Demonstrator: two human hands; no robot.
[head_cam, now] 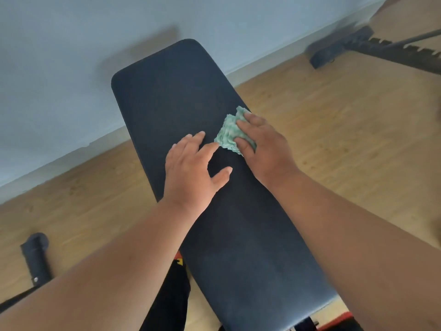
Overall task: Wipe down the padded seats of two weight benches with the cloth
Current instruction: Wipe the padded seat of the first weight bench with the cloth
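A long black padded bench seat (pixel 181 91) runs from the bottom right up toward the wall. A crumpled green-and-white cloth (pixel 228 133) lies on the seat near its right edge. My right hand (pixel 262 144) presses down on the cloth, fingers spread over it. My left hand (pixel 193 166) rests flat on the seat just left of the cloth, fingers apart, holding nothing; its fingertip almost touches the cloth.
Part of a second bench frame (pixel 372 47) with a black foot stands on the wooden floor at the top right. A black foot tube (pixel 35 255) sticks out at the lower left. A pale wall (pixel 71 56) with skirting runs behind the bench.
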